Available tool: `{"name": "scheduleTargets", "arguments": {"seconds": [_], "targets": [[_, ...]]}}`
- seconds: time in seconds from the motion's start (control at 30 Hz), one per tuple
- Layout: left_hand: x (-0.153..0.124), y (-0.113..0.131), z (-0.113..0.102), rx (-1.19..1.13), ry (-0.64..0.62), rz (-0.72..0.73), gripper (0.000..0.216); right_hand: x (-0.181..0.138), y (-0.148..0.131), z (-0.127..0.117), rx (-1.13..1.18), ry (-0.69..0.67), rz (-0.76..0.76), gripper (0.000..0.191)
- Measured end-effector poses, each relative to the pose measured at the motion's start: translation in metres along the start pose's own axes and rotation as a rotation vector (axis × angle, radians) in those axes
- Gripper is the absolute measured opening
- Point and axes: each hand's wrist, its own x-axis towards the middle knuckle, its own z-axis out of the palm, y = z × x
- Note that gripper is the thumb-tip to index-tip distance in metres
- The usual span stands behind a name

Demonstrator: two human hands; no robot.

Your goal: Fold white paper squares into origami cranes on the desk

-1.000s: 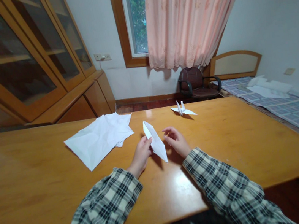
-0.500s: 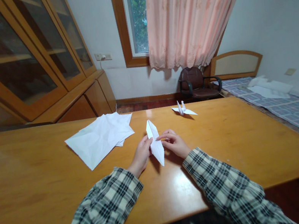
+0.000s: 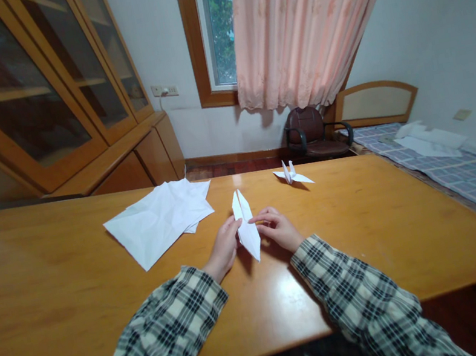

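Observation:
A white piece of folded paper [image 3: 249, 238], long and diamond-shaped, is held up just above the wooden table. Its far end is split into two narrow points, and its near end comes to a single tip. My left hand [image 3: 226, 242] grips its left edge, thumb on top and fingers underneath. On the right edge, my right hand [image 3: 277, 227] pinches the paper near its middle, index finger across the top and the other fingers curled. A finished paper crane [image 3: 293, 175] with spread wings stands beyond my right hand.
Several creased white sheets [image 3: 160, 219] lie overlapping at the left on the wooden table [image 3: 84, 328]. Behind the table are a brown armchair [image 3: 310, 131], a glass-fronted cabinet [image 3: 71, 118] to the left and a bed [image 3: 439, 167] to the right.
The folded paper has tilted slightly, and the slit between its two far points now shows wider. Both hands keep nearly the same place and hold.

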Motion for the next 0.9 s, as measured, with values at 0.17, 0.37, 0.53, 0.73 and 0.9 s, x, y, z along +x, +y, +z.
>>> {"name": "scheduleTargets", "arguments": {"seconds": [0.17,0.37,0.53,0.73,0.9], "targets": [[-0.001,0.001,0.002,-0.006,0.026,0.01,0.03,0.001,0.002,-0.001,-0.002,-0.003,0.004,0.022],[-0.001,0.001,0.002,-0.058,0.041,0.004,0.024,0.001,0.004,-0.001,-0.008,0.002,0.009,0.022],[0.0,0.0,0.002,-0.068,0.016,-0.017,0.025,0.002,0.005,-0.001,-0.007,0.021,0.011,0.022],[0.0,-0.001,-0.001,-0.07,-0.035,-0.069,0.032,0.002,0.007,-0.002,-0.035,0.029,0.021,0.02],[0.0,-0.001,-0.002,-0.045,-0.067,-0.088,0.035,0.003,0.011,-0.002,-0.029,0.058,0.02,0.02]]}}
